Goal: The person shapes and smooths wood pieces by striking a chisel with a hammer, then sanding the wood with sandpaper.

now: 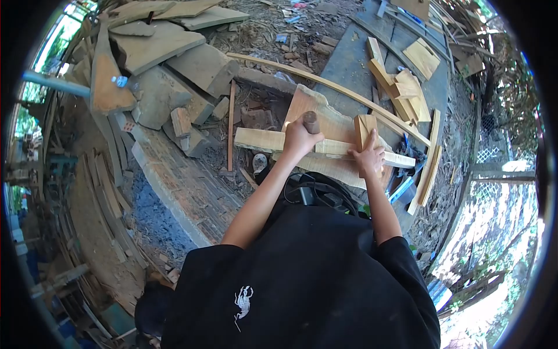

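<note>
Black cloth of a shirt (314,273) is seen nearest. Past its hem, dark gear (302,195) with a loose cable is bunched close to the slab's near edge; the cable could be snagged by a shifted foot.

Across the slab (314,107) a plank (261,139) is laid, with its left end carried past the slab's left edge and its right end past the right edge. Because both ends are unsupported, the plank could be tipped if it were pressed or struck near either one; the slab's wavy outline suggests that the seating may be uneven too.

A round handle (311,121) is wrapped by the closed fingers of the left hand (299,141), above the middle of the plank. What is fixed to its lower end is hidden, so it cannot be told whether the plank is touched. If the handle were twisted, the wood could be marred.

Toward the right edge, a block (364,125) is set crosswise on the plank and covered by the spread fingers of the right hand (368,158); whether it is pinched or merely pressed cannot be told. Were it jolted, fingertips could be nipped beneath.

Beyond the slab's far edge, a long strip (331,84) could be knocked.
</note>
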### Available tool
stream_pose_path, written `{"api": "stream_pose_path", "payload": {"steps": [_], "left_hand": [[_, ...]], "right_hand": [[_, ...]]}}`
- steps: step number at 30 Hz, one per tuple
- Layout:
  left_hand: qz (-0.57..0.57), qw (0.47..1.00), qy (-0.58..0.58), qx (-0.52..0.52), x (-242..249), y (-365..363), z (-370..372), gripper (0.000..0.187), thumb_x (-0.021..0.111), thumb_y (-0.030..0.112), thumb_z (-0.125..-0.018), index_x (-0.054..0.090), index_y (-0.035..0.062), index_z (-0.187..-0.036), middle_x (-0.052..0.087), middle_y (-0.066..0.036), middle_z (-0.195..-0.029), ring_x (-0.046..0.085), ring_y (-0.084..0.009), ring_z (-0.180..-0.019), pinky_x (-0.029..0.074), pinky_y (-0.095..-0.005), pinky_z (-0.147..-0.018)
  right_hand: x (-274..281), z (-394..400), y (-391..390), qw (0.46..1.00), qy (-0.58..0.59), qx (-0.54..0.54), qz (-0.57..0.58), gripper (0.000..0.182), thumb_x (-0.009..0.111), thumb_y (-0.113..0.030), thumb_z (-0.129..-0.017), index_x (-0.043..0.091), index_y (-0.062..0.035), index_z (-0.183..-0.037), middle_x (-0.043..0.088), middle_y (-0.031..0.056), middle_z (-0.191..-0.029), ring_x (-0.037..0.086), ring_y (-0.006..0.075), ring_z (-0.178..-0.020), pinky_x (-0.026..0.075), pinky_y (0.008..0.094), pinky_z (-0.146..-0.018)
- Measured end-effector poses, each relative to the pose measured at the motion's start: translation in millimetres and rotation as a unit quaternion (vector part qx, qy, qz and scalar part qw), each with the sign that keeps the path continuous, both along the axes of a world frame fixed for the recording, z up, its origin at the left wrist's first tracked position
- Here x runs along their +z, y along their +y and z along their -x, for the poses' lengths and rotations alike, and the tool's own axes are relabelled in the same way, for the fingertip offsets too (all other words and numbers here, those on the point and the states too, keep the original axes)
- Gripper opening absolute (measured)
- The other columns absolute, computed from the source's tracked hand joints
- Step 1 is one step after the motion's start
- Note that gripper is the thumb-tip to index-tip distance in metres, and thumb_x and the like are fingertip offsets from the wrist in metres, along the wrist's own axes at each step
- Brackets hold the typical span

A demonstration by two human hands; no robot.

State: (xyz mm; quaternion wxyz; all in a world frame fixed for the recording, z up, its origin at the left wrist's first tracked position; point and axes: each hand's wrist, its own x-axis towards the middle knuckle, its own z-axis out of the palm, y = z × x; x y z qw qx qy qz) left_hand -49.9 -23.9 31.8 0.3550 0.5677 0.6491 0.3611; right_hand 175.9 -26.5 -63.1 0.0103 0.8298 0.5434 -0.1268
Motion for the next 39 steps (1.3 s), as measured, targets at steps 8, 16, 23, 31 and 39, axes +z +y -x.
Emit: {"api": "stream_pose_path", "payload": {"steps": [8, 16, 23, 31, 39], "left_hand": [[-0.023, 0.999, -0.031, 0.017, -5, -15, 6, 0.031, 0.07, 0.016, -0.056, 0.054, 0.0021, -0.078, 0.059, -0.012, -0.066, 0.06, -0.0267, -0.063, 0.047, -0.0341, -0.06], [-0.035, 0.998, -0.034, 0.026, -8, -21, 6, 0.033, 0.071, 0.02, -0.057, 0.054, 0.0013, -0.079, 0.06, -0.01, -0.068, 0.061, -0.022, -0.067, 0.048, -0.0317, -0.062], [-0.05, 0.998, -0.022, -0.005, -8, -24, -9, 0.03, 0.066, 0.014, -0.057, 0.052, 0.0055, -0.082, 0.059, -0.015, -0.067, 0.06, -0.0331, -0.068, 0.047, -0.0384, -0.06], [-0.118, 0.993, 0.001, -0.015, -14, -12, -22, 0.038, 0.071, 0.021, -0.06, 0.059, 0.0057, -0.092, 0.062, -0.016, -0.072, 0.06, -0.0331, -0.072, 0.049, -0.04, -0.064], [-0.107, 0.994, -0.025, -0.019, -18, -10, -38, 0.035, 0.069, 0.017, -0.059, 0.058, 0.0072, -0.092, 0.062, -0.015, -0.075, 0.061, -0.0324, -0.074, 0.049, -0.04, -0.067]], "right_hand": [[-5, 1, -2, 1.0, -0.011, -0.002, -0.002, 0.108, 0.072, -0.049, -0.059, -0.001, -0.0347, -0.138, 0.036, 0.0241, -0.118, 0.041, 0.0371, -0.107, 0.032, 0.0444, -0.088], [30, -16, 30, 0.982, 0.177, 0.035, 0.058, 0.091, 0.072, -0.038, -0.062, 0.019, -0.0334, -0.136, 0.05, 0.0229, -0.115, 0.05, 0.036, -0.105, 0.04, 0.0407, -0.086], [262, 60, 28, 0.863, 0.304, 0.293, -0.276, 0.071, 0.072, -0.029, -0.062, 0.045, -0.0227, -0.127, 0.046, 0.0129, -0.08, 0.05, 0.0259, -0.071, 0.043, 0.0367, -0.068], [233, 95, -6, 0.856, 0.116, 0.435, -0.254, 0.074, 0.076, -0.027, -0.057, 0.046, -0.0351, -0.124, 0.042, 0.0103, -0.08, 0.044, 0.0261, -0.077, 0.038, 0.0353, -0.07], [322, 82, -15, 0.806, 0.161, 0.434, -0.369, 0.07, 0.072, -0.018, -0.058, 0.049, -0.034, -0.122, 0.041, 0.0089, -0.081, 0.045, 0.0246, -0.074, 0.039, 0.0329, -0.068]]}}
